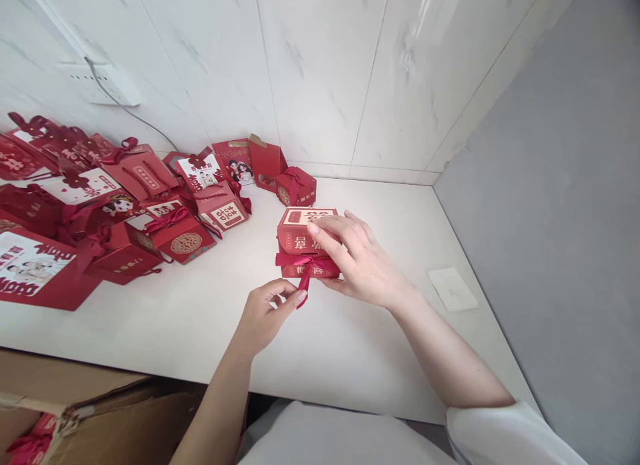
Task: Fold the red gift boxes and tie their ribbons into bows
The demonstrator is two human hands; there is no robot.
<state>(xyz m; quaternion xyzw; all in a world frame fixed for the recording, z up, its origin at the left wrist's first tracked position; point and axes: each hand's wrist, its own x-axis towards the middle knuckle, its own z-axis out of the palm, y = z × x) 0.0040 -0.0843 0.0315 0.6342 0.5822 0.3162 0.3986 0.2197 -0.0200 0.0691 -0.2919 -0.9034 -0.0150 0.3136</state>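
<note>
A red gift box (293,237) with a cream printed panel stands on the white table in front of me. Around its lower front runs a dark red ribbon (286,259) with a bow. My left hand (267,311) pinches the loose end of that ribbon between thumb and forefinger, just below the box. Resting over the right side of the box, my right hand (357,261) has its fingers on the top and its thumb low at the front corner. The far right side of the box is hidden behind that hand.
Several red gift boxes (186,241) with ribbons crowd the left of the table (200,331). A white paper piece (453,289) lies at right. Tiled wall (310,71) with a socket (100,83) and grey cable (131,111) borders the back. A cardboard carton (125,425) stands below, lower left.
</note>
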